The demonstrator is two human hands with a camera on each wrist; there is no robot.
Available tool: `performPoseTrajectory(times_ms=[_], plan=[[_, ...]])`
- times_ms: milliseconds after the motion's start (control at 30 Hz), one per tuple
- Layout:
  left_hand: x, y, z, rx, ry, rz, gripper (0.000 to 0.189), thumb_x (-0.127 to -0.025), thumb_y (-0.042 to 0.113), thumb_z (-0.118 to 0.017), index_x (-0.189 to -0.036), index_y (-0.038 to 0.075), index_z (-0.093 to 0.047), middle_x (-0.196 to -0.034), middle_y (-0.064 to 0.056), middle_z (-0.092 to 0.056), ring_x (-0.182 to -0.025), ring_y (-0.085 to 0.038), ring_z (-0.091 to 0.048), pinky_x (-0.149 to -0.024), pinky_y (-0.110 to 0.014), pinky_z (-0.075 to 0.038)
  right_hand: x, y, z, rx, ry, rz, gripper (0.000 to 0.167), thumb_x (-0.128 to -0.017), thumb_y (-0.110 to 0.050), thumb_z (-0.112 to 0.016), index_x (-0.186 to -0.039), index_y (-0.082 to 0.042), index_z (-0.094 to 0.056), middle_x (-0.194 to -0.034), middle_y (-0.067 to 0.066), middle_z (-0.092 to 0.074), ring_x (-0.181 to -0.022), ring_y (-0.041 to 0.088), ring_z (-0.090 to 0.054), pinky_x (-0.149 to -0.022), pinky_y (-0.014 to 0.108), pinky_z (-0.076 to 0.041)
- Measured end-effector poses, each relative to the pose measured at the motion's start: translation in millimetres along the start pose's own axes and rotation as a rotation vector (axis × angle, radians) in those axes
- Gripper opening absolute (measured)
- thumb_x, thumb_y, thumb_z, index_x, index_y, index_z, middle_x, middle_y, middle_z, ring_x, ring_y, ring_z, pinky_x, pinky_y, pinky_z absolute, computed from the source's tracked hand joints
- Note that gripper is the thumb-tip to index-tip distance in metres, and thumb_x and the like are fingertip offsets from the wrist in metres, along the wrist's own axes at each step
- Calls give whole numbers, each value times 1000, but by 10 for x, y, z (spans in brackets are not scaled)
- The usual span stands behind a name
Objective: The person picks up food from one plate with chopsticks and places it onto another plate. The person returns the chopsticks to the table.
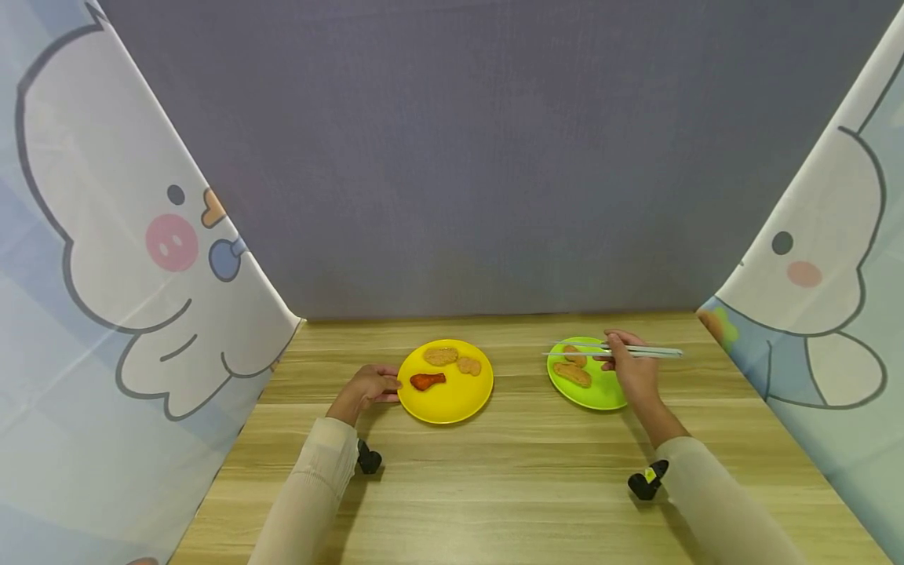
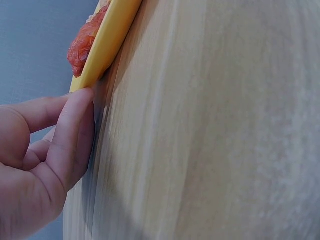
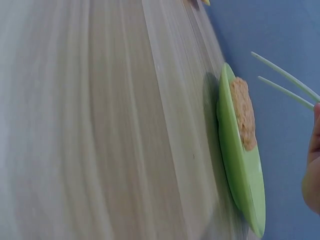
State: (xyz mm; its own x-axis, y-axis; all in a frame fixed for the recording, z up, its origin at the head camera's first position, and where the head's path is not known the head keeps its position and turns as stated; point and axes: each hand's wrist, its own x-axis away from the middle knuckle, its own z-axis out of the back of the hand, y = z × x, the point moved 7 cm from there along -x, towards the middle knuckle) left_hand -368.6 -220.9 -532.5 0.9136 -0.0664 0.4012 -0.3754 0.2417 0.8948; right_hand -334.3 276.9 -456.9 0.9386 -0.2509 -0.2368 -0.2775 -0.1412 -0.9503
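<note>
My left hand [image 1: 373, 384] pinches the left rim of a yellow plate [image 1: 452, 406] between thumb and fingers, as the left wrist view shows up close. On that plate lie a reddish-brown chicken drumstick [image 1: 427, 381] and two breaded nuggets, one larger nugget [image 1: 441, 356] and one smaller nugget [image 1: 469, 366]. My right hand [image 1: 633, 373] holds a pair of pale chopsticks [image 1: 655, 351], pointing left over a green plate [image 1: 600, 399]. Their tips stand apart with nothing between them. A long breaded piece [image 1: 573, 374] and a smaller one [image 1: 577, 357] rest on the green plate.
Both plates stand on a wood-grain table [image 1: 487, 486], with a stretch of tabletop between them. A grey panel [image 1: 487, 173] rises behind the table's back edge. Cartoon-printed sheets flank it left [image 1: 106, 235] and right [image 1: 826, 275]. Black wrist cameras hang at both sleeves.
</note>
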Motion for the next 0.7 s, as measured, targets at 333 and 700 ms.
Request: performPoseTrajectory(times_ms=[333, 700], plan=[[2, -8, 2, 1, 3, 0, 41, -94, -7, -64, -134, -11, -55, -108, -14, -72, -80, -14, -70, -75, -30, -66, -1, 40, -282, 16, -42, -18, 18, -103, -7, -57, -109, 0, -72, -80, -8, -71, -63, 11, -73, -51, 23, -61], [0, -12, -3, -2, -2, -1, 41, -95, -6, -64, -134, -11, -55, -112, -17, -71, -82, -15, -71, -78, -32, -66, -115, 322, -539, 44, -43, -72, 14, -102, -19, -63, -97, -25, -74, -79, -10, -72, -65, 11, -74, -50, 20, -58]])
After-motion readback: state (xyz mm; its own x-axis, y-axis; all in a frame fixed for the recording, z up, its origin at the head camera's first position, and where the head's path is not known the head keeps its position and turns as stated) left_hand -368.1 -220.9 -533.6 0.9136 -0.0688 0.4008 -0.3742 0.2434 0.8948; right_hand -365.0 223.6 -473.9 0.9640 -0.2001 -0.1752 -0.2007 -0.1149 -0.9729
